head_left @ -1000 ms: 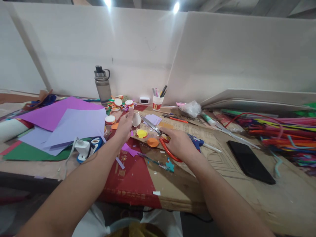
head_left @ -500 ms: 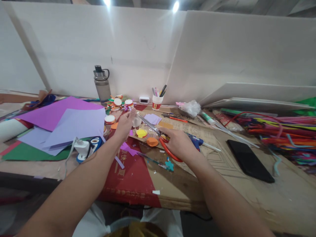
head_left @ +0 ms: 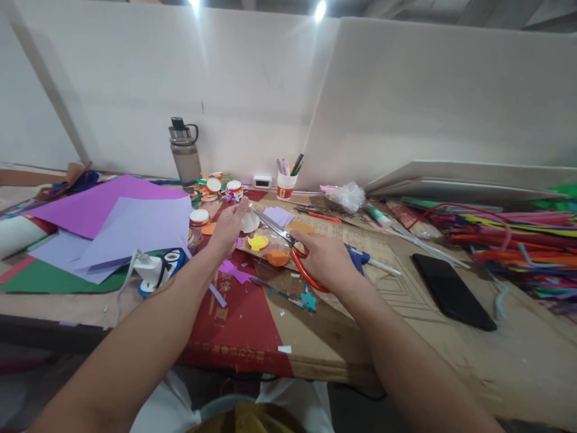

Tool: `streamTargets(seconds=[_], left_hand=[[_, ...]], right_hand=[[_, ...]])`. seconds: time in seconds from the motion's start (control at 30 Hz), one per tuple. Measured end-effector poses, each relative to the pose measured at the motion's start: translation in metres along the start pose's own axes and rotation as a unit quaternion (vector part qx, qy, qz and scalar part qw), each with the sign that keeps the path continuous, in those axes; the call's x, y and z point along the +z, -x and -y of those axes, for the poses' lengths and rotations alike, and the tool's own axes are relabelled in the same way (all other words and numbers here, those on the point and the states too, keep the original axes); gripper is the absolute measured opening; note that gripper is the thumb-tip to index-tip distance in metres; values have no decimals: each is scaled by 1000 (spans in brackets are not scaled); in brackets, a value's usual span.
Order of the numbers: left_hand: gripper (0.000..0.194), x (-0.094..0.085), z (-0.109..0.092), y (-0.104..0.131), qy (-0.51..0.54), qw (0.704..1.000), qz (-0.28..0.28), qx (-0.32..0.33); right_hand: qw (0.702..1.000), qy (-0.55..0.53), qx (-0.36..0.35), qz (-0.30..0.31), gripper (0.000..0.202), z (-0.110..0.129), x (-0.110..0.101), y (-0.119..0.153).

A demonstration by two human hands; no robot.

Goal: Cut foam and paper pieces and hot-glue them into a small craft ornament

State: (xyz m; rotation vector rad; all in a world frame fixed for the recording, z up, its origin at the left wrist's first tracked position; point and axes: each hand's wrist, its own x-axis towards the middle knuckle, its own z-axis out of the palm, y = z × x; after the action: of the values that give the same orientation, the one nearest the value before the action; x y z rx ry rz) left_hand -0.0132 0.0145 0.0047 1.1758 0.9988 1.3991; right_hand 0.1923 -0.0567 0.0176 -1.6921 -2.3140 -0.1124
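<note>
My left hand [head_left: 229, 227] is closed on a small white piece [head_left: 250, 221], held up over the middle of the table. Orange-handled scissors [head_left: 295, 251] are in my right hand [head_left: 321, 257], their blades pointing up and left to the white piece. Beneath the blades lie a yellow round piece [head_left: 258, 242] and an orange paper piece [head_left: 278, 258]. Just behind are light purple paper pieces [head_left: 278, 216]. Purple scraps [head_left: 234, 272] rest on the red area in front of my left hand.
Stacked colored paper [head_left: 139, 231] and a plug on a power strip [head_left: 150, 270] are left. A bottle [head_left: 184, 153] and pen cup [head_left: 286, 185] stand behind. Right are a glue gun [head_left: 358, 258], a black phone [head_left: 453, 291] and colorful pipe cleaners [head_left: 518, 240].
The white piece by my left hand shows a wider, more slanted shape than before. Both hands and the scissors stay almost where they were; the view has shifted slightly.
</note>
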Motion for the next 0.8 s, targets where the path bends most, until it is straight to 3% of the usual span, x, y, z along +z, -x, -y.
streamTargets(seconds=[0.8], left_hand=[[48, -5, -1, 0, -41, 998, 32, -26]], right_hand=[[999, 32, -6, 5, 36, 3, 6, -1]])
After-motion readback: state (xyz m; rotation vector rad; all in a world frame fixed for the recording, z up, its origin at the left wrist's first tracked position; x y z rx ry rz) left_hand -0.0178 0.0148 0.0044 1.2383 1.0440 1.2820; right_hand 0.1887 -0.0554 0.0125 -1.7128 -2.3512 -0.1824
